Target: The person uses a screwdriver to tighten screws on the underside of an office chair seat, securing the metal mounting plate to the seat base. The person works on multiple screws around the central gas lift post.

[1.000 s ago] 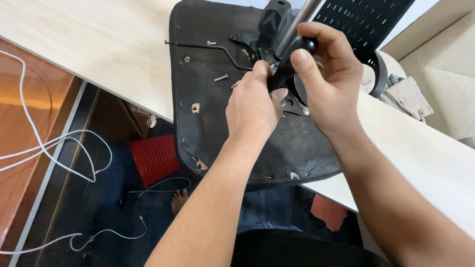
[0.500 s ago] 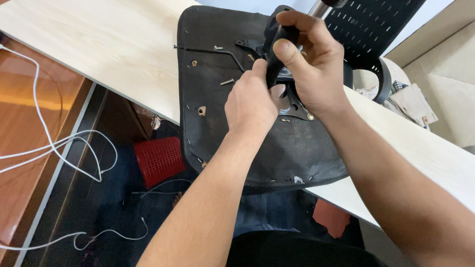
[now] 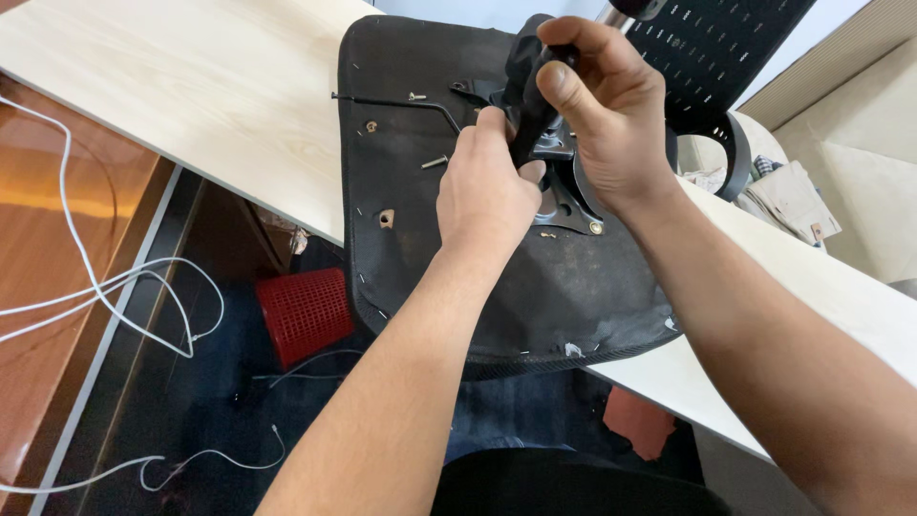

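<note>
An upturned black chair seat (image 3: 573, 287) lies on a pale wooden table (image 3: 191, 105), its underside facing up. A metal mounting plate (image 3: 565, 196) sits at its middle. My right hand (image 3: 611, 115) is closed around a black tool handle (image 3: 527, 105) that stands over the plate. My left hand (image 3: 487, 191) grips the lower part of the same handle, just above the plate. A loose screw (image 3: 434, 162) and a thin bent black rod (image 3: 396, 101) lie on the seat to the left of my hands.
A red mesh basket (image 3: 304, 313) stands on the dark floor under the table. White cables (image 3: 124, 287) trail over the floor and a brown surface at the left. A black perforated chair back (image 3: 726, 48) and crumpled papers (image 3: 788, 196) lie at the far right.
The view has shifted, so the seat and both hands sit a little higher in the picture. My right hand has regripped higher on the tool handle.
</note>
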